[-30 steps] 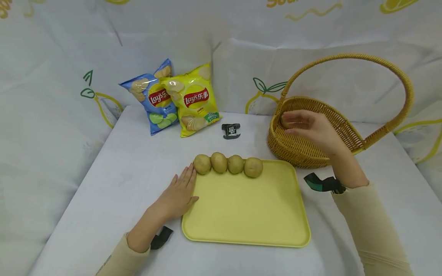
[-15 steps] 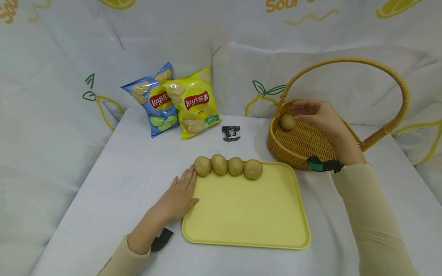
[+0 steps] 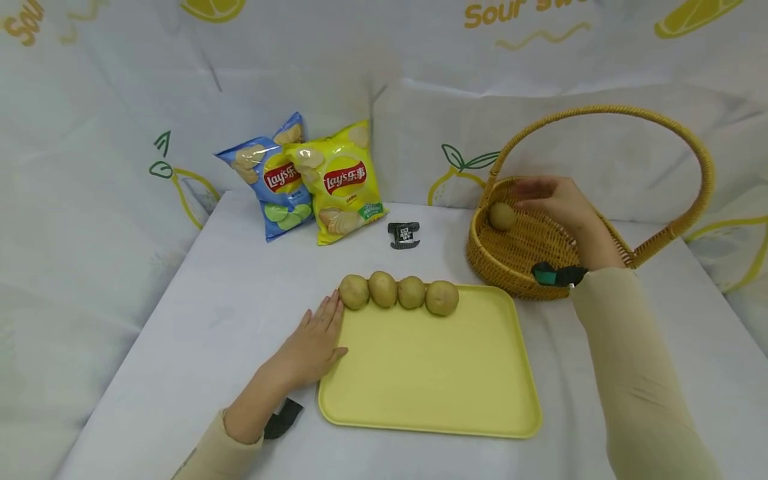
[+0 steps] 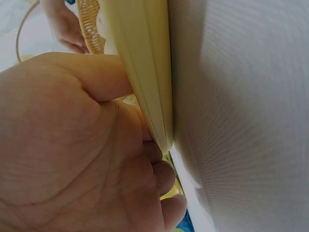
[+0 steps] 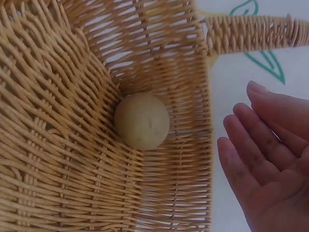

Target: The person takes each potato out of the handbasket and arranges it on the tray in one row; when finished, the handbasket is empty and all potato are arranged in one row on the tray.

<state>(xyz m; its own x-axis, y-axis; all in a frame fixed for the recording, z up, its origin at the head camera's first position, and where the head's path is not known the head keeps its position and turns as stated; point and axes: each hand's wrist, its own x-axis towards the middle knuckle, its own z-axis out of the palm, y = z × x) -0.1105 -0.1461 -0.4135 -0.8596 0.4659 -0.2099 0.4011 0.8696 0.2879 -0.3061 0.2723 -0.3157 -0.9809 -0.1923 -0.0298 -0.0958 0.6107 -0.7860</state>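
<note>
My left hand (image 3: 312, 348) lies along the left edge of a yellow tray (image 3: 441, 377), its fingers straight. In the left wrist view, the thumb and fingers touch the tray's rim (image 4: 145, 63). Several potatoes (image 3: 383, 289) stand in a row along the tray's far edge, the leftmost beside my left fingertips. My right hand (image 3: 561, 205) is over a wicker basket (image 3: 501, 273), fingers loosely bent and holding nothing. One potato (image 5: 142, 121) rests inside the basket against its wall, apart from the right hand (image 5: 270, 159).
The basket's tall handle (image 3: 618, 110) arches above the right hand. A blue chip bag (image 3: 279, 193) and a yellow chip bag (image 3: 345, 183) lean against the back cloth. A small black object with a white label (image 3: 405, 235) lies between bags and basket.
The right hand has drawn away to the right from the potato in the basket, which now shows whole. The left hand and the row of potatoes keep their places.
</note>
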